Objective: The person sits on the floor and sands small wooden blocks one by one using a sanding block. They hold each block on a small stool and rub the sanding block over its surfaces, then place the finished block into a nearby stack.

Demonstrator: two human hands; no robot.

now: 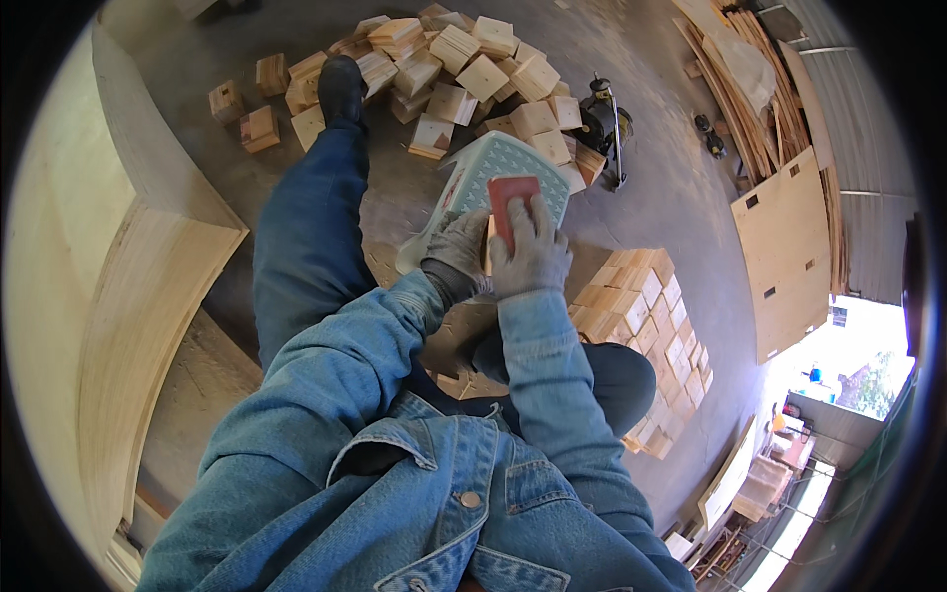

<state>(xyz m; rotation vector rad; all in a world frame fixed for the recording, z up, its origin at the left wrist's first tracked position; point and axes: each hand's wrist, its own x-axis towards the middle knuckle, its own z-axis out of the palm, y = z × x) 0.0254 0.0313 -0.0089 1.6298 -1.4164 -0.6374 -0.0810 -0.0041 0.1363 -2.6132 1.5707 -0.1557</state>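
Observation:
Both my hands wear grey work gloves and are close together over a pale green plastic stool (510, 159) with a patterned top. My right hand (531, 255) grips a red block (510, 194), which looks like a sanding block, with the fingers laid over its face. Just left of it, my left hand (460, 244) is closed around a wooden block (489, 244). Only a narrow light strip of that wood shows between my hands; the rest is hidden by the gloves and the red block.
Loose wooden blocks (482, 78) lie heaped beyond the stool. Stacked blocks (669, 348) stand at the right. A wheeled black tool (603, 122), its kind unclear, is beside the heap. Large plywood sheets (133, 318) rise at the left; more boards (784, 251) lean at the far right.

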